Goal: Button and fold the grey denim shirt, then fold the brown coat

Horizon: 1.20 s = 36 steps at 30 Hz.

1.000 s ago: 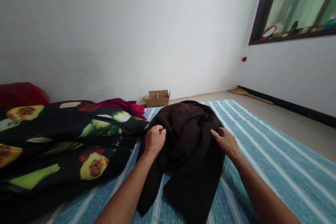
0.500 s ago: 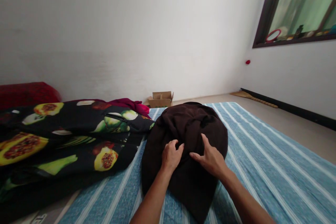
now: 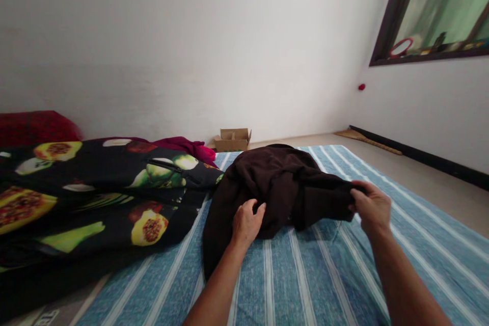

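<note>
A dark brown garment lies bunched on the blue striped sheet, its exact kind hidden by the folds. My right hand grips the end of a narrow, sleeve-like part and draws it out to the right, a little above the sheet. On the near left side of the garment rests my left hand, fingers bent and thumb apart, touching the cloth without a visible grip on it.
To the left, black fabric with a fruit print is spread beside the garment. Maroon cloth and a cardboard box are behind. A red item sits at far left, and a window is at upper right.
My right hand has taken hold of the garment's narrow part and pulled it out to the right. The near flap has left the front of the sheet. My left hand has barely moved.
</note>
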Each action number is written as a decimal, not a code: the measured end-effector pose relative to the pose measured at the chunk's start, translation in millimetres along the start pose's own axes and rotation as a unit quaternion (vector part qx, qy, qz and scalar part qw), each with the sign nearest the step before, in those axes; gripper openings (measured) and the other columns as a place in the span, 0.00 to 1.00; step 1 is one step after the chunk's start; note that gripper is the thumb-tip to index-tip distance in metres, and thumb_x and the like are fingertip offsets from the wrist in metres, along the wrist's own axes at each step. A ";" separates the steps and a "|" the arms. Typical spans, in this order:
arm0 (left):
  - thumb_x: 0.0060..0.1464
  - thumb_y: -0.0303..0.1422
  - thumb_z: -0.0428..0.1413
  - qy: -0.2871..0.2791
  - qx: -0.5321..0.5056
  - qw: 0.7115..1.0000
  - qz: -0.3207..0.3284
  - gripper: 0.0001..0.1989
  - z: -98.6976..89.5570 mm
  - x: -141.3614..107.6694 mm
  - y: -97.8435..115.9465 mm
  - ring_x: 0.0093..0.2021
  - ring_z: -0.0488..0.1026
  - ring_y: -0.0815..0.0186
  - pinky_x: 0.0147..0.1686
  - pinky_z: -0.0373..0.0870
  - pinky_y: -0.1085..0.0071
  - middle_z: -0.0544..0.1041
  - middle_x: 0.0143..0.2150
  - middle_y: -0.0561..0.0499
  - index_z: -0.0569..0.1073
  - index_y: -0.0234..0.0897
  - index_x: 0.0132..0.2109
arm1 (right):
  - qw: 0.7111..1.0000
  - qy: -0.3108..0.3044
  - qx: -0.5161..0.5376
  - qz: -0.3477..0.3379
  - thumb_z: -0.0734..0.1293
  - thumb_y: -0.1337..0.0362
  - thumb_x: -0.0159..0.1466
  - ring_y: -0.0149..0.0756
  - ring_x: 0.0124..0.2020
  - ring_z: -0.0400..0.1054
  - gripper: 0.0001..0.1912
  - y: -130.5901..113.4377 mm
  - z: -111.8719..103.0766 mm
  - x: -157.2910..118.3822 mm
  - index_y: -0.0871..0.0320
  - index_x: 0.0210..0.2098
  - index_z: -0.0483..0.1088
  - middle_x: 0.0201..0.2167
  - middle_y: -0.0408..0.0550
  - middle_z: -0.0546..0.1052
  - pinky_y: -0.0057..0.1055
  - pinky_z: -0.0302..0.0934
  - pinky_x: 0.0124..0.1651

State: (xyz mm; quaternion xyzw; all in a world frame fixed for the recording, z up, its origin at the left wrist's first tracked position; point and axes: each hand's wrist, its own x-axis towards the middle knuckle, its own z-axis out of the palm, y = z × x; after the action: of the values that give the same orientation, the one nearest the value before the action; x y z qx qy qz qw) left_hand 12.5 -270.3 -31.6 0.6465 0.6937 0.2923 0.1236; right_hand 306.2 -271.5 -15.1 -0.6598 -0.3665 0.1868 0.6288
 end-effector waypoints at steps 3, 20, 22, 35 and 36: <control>0.59 0.37 0.52 0.006 0.009 1.000 0.005 0.16 0.8 1.1 0.2 0.48 0.73 0.58 0.47 0.66 0.68 0.77 0.47 0.41 0.74 0.32 0.48 | 0.996 0.086 0.006 -0.009 0.65 0.54 0.50 0.41 0.29 0.70 0.40 1.4 -21.6 18.9 0.64 0.59 0.59 0.37 0.53 0.74 0.39 0.66 0.31; 0.58 0.37 0.51 0.002 0.004 1.000 -0.005 0.18 -0.9 0.7 4.0 0.50 0.72 0.56 0.48 0.65 0.66 0.77 0.49 0.39 0.73 0.29 0.50 | 0.901 -0.400 0.063 0.155 0.69 0.51 0.48 0.32 0.12 0.62 0.17 -11.1 86.4 -109.3 0.55 0.18 0.61 0.11 0.42 0.68 0.25 0.49 0.15; 0.58 0.37 0.52 0.004 -0.005 1.000 -0.005 0.18 -0.6 0.7 3.6 0.50 0.72 0.56 0.48 0.65 0.66 0.76 0.49 0.39 0.73 0.30 0.50 | 0.899 -0.396 0.086 0.167 0.68 0.54 0.47 0.33 0.16 0.66 0.16 -10.4 86.1 -108.8 0.55 0.18 0.59 0.13 0.42 0.70 0.25 0.53 0.18; 0.58 0.42 0.51 0.016 -0.011 1.000 -0.004 0.17 -4.2 5.5 -16.1 0.42 0.75 0.58 0.41 0.66 0.67 0.79 0.40 0.42 0.76 0.34 0.41 | 0.764 -0.240 0.520 0.297 0.69 0.72 0.48 0.29 0.22 0.71 0.06 0.8 51.8 -47.1 0.56 0.25 0.70 0.22 0.39 0.77 0.24 0.69 0.29; 0.57 0.42 0.51 0.017 -0.015 1.000 0.002 0.17 -2.6 4.5 -15.3 0.43 0.74 0.58 0.42 0.66 0.67 0.79 0.40 0.42 0.76 0.34 0.41 | 0.762 -0.231 0.521 0.308 0.68 0.72 0.49 0.31 0.25 0.73 0.05 5.7 49.9 -41.5 0.57 0.26 0.71 0.24 0.42 0.78 0.27 0.70 0.31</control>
State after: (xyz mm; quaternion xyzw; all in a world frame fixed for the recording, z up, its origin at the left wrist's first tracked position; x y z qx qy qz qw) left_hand -2.1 -266.5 -37.2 0.6409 0.6899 0.3141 0.1209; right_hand 244.9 -266.5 -36.4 -0.2445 -0.1239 0.6798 0.6803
